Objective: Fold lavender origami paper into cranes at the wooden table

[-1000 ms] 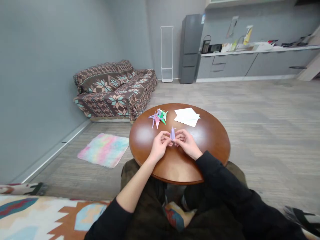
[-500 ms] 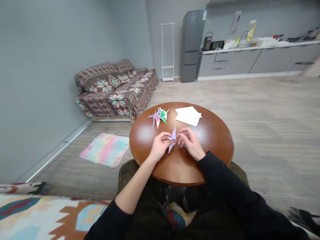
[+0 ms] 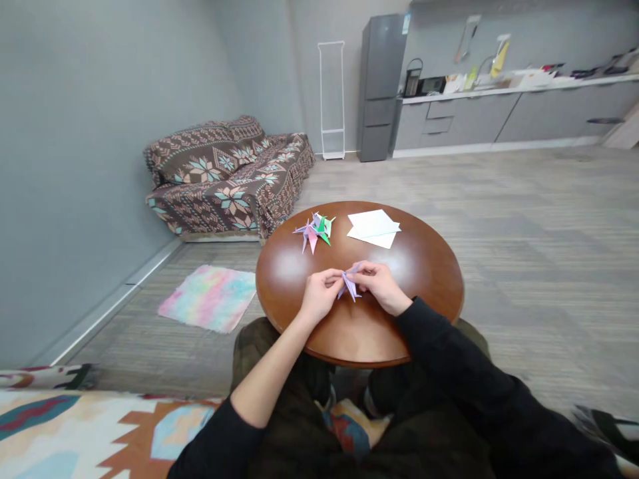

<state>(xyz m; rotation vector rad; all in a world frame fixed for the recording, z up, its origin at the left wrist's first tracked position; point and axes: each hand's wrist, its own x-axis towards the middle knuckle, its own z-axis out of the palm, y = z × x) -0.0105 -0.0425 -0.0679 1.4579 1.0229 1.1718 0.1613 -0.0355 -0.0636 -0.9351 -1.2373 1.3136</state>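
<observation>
Pinched from both sides, between the fingertips of left hand [image 3: 321,293] and right hand [image 3: 378,285]: a lilac origami crane [image 3: 351,285]. Clamped lightly by the look of it, thumb and fingers together at each flank, with slim points sticking out below and one slanting up beside the right hand. Placed over the near half of a round wooden table [image 3: 429,286], roughly midway across; cannot tell whether touching the tabletop. Gripped two-handed, probably, to steady such light paper evenly and to spare the thin points from creasing.

Beyond the hands, toward the far left rim, a huddle of paper cranes [image 3: 313,239] in pink, green, lilac and a pale tone, most likely grouped there to stay out from under the fingers. Right of these, well apart, overlapping white paper sheets [image 3: 375,227], laid flat near the far rim, presumably for the same reason.

To left and right of the hands, polished wood with room to part or turn the wrists. Toward the body, a curved near rim, crossed by bare left forearm [image 3: 279,362] and by black right sleeve [image 3: 449,352], with dark trousers [image 3: 249,349] just below. Farther off, a fluffy pastel rug [image 3: 212,297] to the left, a sofa [image 3: 210,166] under a patterned throw, and a grey refrigerator [image 3: 382,86].
</observation>
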